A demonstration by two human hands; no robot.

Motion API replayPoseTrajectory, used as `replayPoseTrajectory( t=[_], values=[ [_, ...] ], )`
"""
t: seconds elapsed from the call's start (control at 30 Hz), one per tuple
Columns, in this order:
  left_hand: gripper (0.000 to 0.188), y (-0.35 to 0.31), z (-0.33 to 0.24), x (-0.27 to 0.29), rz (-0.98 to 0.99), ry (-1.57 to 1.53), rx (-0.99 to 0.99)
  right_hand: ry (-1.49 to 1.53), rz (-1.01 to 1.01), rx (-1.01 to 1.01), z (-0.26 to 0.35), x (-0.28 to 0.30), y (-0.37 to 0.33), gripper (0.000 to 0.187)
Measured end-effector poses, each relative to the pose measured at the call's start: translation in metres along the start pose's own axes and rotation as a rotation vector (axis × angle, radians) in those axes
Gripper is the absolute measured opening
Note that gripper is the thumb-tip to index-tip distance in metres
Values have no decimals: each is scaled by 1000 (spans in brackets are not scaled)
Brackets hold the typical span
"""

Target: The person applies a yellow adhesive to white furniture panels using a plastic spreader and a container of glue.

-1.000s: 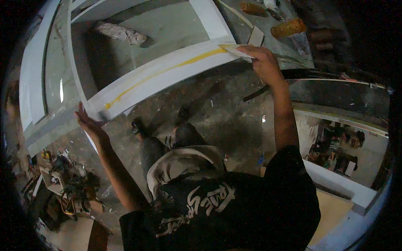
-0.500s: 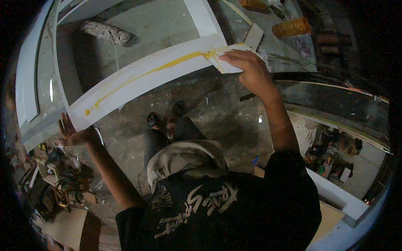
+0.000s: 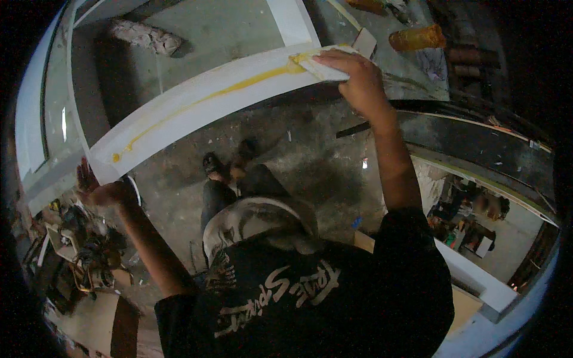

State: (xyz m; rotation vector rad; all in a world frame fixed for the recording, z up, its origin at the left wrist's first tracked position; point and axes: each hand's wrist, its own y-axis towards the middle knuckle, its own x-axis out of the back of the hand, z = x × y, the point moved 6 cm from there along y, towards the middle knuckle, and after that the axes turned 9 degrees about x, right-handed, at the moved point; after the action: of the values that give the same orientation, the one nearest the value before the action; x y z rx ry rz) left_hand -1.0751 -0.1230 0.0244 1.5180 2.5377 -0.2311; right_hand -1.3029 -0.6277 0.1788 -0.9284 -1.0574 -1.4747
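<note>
A long white board edge (image 3: pixel 221 98) runs across in front of me, with a thin streak of yellow paste (image 3: pixel 239 88) along it and a blob near its left end. My right hand (image 3: pixel 357 74) is closed on a flat white piece (image 3: pixel 327 70), pressed down at the board's right end where the yellow is thickest. That piece is partly hidden under my fingers. At the board's left end is my left hand (image 3: pixel 104 190), fingers stretched upward, its palm against or close beside the board's corner; the exact contact is hard to see.
Behind the board, a crumpled wrapped bundle (image 3: pixel 145 37) lies inside the white frame. An amber roll (image 3: pixel 416 37) stands at the back right. Tools and cables (image 3: pixel 98 253) clutter the lower left. A dark ledge (image 3: pixel 471 137) runs along the right.
My right hand has tipped the flat white piece, so less of its face shows, and has shifted slightly away from me. My left hand stays at the board's left end.
</note>
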Motion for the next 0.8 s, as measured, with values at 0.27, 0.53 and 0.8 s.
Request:
replayPoseTrajectory(
  t=[0.27, 0.53, 0.8],
  values=[
    [70, 10, 15, 12, -77, -44, 179, -92, 98, -25, -6, -4, -13, 71],
    [75, 18, 15, 16, 15, -28, 141, -147, 8, 21, -22, -4, 5, 65],
    [69, 30, 19, 26, -11, 37, 132, -19, 75, -57, -21, -4, -6, 66]
  ],
)
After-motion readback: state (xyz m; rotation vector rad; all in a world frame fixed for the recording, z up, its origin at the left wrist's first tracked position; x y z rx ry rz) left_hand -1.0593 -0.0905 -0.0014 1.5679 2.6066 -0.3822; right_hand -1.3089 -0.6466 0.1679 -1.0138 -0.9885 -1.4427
